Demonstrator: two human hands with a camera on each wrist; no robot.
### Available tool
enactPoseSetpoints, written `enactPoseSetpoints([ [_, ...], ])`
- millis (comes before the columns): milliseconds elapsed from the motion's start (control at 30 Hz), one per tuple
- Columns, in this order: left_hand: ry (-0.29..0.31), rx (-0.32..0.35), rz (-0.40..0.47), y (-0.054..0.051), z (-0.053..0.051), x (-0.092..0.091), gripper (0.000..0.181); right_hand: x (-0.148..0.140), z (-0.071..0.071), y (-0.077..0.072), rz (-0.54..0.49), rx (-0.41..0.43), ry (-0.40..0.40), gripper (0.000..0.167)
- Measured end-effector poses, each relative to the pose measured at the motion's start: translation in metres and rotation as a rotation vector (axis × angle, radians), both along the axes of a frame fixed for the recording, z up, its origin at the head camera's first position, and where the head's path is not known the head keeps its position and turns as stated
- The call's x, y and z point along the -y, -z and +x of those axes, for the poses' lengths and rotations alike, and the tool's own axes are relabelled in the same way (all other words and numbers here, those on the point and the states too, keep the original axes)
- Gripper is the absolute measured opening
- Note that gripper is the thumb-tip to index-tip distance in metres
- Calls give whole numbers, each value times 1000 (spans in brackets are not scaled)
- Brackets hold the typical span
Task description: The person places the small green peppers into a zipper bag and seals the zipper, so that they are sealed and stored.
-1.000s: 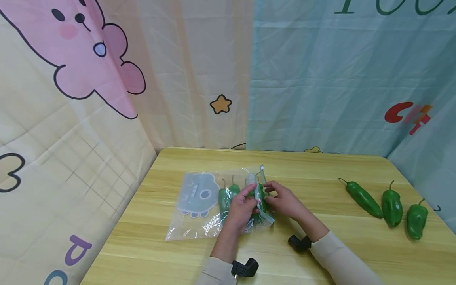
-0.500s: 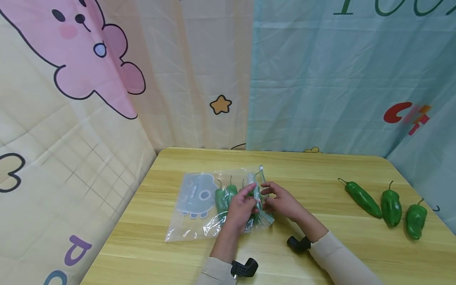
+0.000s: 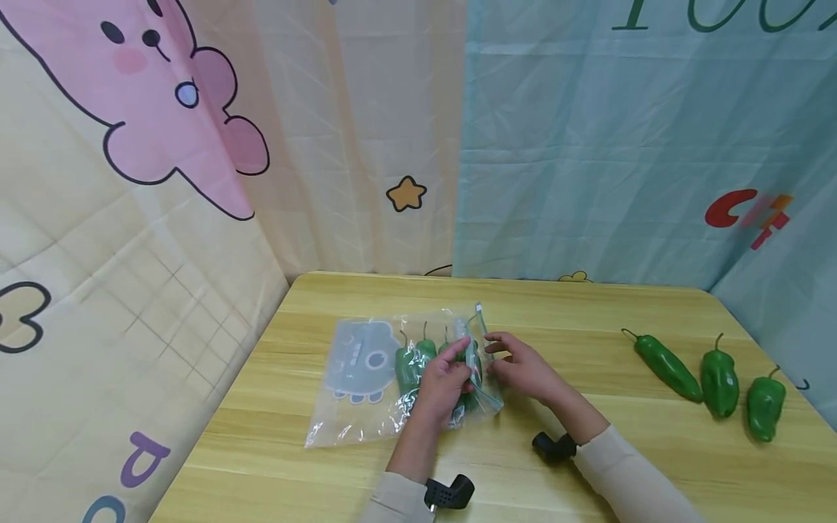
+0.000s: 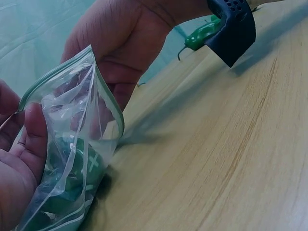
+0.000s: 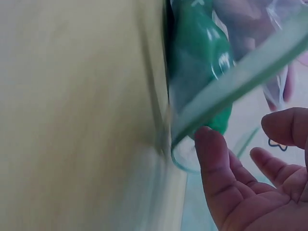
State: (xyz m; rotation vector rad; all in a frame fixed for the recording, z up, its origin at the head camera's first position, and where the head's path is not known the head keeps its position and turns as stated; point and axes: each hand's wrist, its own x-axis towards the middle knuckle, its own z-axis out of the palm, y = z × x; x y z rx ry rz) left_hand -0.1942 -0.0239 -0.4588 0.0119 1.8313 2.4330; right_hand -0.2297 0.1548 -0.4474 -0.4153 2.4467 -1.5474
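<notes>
A clear zip bag (image 3: 356, 425) with a grey-blue cartoon print lies on the wooden table, its mouth towards the right. Several green peppers (image 3: 408, 367) are inside, partly hidden by my left hand (image 3: 443, 385). That hand pinches the bag's rim between thumb and fingers, as the left wrist view shows beside the green zip strip (image 4: 111, 103). My right hand (image 3: 523, 369) is at the bag's mouth with loosely bent fingers and nothing gripped. In the right wrist view, one of its fingertips (image 5: 209, 137) lies at the rim, close to a bagged pepper (image 5: 199, 53).
Three loose green peppers lie at the table's right side: a long one (image 3: 667, 367), a stouter one (image 3: 719, 381) and a short one (image 3: 763, 407). Printed curtains (image 3: 588, 145) hang behind the table (image 3: 261, 450). Each wrist wears a black camera (image 3: 450, 492).
A pepper seen at the bag's mouth by my right fingers is now deeper inside, and those fingers have let go. The bagged peppers shifted slightly left. My left hand keeps its place.
</notes>
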Motion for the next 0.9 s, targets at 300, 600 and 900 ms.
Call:
enactPoseSetpoints([
  [300, -7, -12, 17, -3, 2, 3, 58, -37, -2, -6, 27, -35, 38, 47],
  [600, -19, -11, 5, -2, 3, -5, 60, -92, -1, -13, 132, -102, 90, 49],
  [900, -12, 3, -57, -1, 3, -3, 59, -149, 3, -22, 273, -208, 135, 50],
])
